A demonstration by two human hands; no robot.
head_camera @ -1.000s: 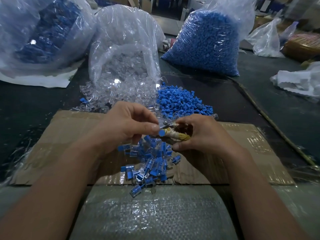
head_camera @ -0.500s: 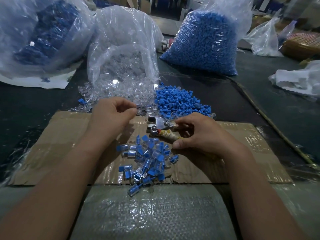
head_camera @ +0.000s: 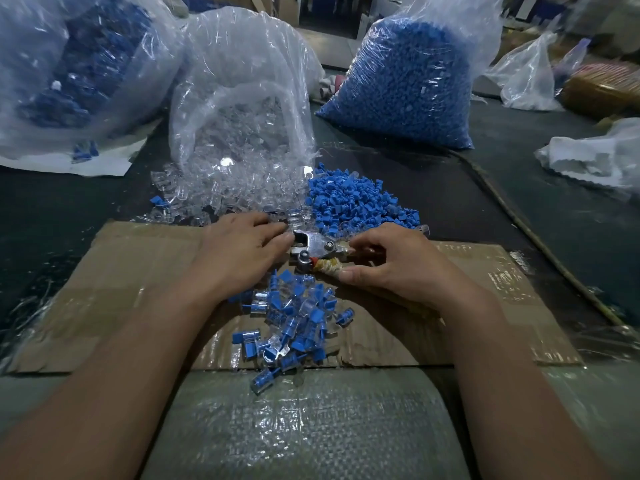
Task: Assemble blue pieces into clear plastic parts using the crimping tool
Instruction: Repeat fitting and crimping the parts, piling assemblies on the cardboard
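Head view: gripping crimping tool [head_camera: 313,245] in right hand [head_camera: 398,268], reaching left hand [head_camera: 242,247], fingers nearly straight, onto clear plastic parts [head_camera: 221,199] beside blue pieces [head_camera: 356,202]; judging by small finished pile [head_camera: 294,323], leaving most undone.

The picture is dim and bluish. Small white glare spots sit on the clear bag [head_camera: 242,81] and the taped cardboard [head_camera: 502,282]. Lines bend toward the edges; the far background is blurred.
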